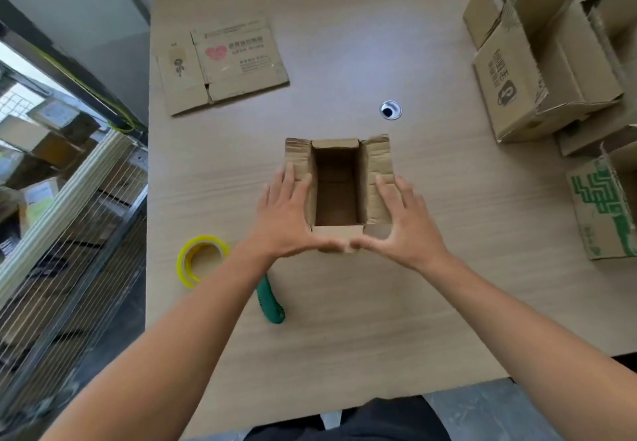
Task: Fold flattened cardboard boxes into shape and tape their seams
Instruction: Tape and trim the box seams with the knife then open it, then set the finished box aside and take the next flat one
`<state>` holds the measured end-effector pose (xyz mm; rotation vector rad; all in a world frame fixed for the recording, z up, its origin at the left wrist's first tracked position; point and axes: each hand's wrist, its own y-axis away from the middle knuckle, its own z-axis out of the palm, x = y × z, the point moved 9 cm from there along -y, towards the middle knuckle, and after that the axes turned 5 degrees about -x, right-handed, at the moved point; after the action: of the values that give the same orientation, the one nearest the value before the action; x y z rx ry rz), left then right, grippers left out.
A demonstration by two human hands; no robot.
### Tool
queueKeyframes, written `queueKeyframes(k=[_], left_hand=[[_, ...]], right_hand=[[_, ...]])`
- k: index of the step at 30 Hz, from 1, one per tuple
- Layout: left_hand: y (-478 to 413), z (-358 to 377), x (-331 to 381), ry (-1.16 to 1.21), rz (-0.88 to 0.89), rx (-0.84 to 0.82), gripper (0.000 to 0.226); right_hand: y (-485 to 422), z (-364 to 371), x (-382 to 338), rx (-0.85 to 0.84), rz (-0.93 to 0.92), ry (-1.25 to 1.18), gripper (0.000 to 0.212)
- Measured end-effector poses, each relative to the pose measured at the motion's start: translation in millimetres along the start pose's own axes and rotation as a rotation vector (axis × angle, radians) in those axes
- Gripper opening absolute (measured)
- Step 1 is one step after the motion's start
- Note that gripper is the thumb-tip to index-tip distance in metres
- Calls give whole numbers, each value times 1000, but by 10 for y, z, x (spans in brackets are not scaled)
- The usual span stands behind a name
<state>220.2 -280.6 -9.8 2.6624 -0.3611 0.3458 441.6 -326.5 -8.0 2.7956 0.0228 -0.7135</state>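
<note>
A small brown cardboard box [336, 185] stands upright in the middle of the wooden table [344, 320], its top open and its flaps spread outward. My left hand [286, 220] lies with straight fingers on the left flap. My right hand [403, 220] lies the same way on the right flap. Both thumbs meet on the near flap at the box's front edge. A yellow tape roll [201, 261] lies left of my left forearm. A green utility knife [270, 302] is partly hidden under that forearm.
A flattened printed box [224, 64] lies at the far left of the table. Several folded boxes [548, 64] are stacked at the right, one with green print [603, 209]. A round cable hole [390, 110] sits behind the box. Shelving stands to the left.
</note>
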Motion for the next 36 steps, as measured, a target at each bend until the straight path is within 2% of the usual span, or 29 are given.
queueKeyframes(k=[1, 3, 6, 8, 9, 11, 13, 16, 18, 20, 22, 24, 25, 27, 28, 29, 30, 34, 36], left_hand=[[-7, 74, 41, -78, 13, -46, 141], [17, 85, 109, -161, 14, -39, 123], [-69, -291, 391, -98, 171, 201, 76], [-248, -518, 572, -153, 287, 251, 61], [-426, -550, 592, -206, 290, 177, 62], [-833, -567, 498, -290, 208, -74, 86], [-1146, -669, 437, -324, 162, -177, 110], [-1378, -733, 466, -372, 149, -68, 115], [-1452, -715, 482, -257, 126, -44, 102], [-1456, -800, 480, -96, 127, 24, 84], [-1305, -953, 434, 27, 127, 213, 70], [-1077, -961, 294, 198, 41, 377, 69], [-1001, -854, 218, 373, -23, 368, 73], [-997, -545, 210, 952, -172, 231, 73], [-1068, -427, 309, 1198, -233, 177, 60], [-1189, -428, 423, 1295, -269, 184, 38], [-1345, -522, 543, 1258, -277, 230, 18], [-2190, -954, 1148, 1209, -235, 323, 19], [-2667, -1088, 1460, 1215, -245, 314, 19]], right_hand=[[-4, 48, 3, -43, -18, 116, 127], [-8, 50, -9, -18, -42, 204, 121], [-117, -141, -46, 86, -138, 118, 100], [-227, -194, -151, 65, -284, 135, 76], [-279, -225, -212, 65, -352, 146, 60], [-401, -277, -281, 47, -454, 130, 33], [-524, -270, -286, -75, -499, 157, 34], [-660, -238, -120, -260, -430, 213, 53], [-730, -276, -67, -294, -354, 35, 50], [-832, -365, -46, -221, -240, -153, 55], [-890, -437, -6, -92, -188, -153, 53], [-960, -492, 58, -48, -196, -96, 50], [-1011, -534, 108, -65, -189, -88, 50], [-1154, -690, 238, -93, -166, -53, 51], [-1236, -796, 311, -102, -154, -24, 53], [-1325, -933, 389, -93, -144, -4, 58], [-1414, -1120, 468, -55, -137, 6, 62], [-1658, -2136, 877, 268, -101, 41, 60], [-1759, -2544, 1103, 351, -40, 68, 57]])
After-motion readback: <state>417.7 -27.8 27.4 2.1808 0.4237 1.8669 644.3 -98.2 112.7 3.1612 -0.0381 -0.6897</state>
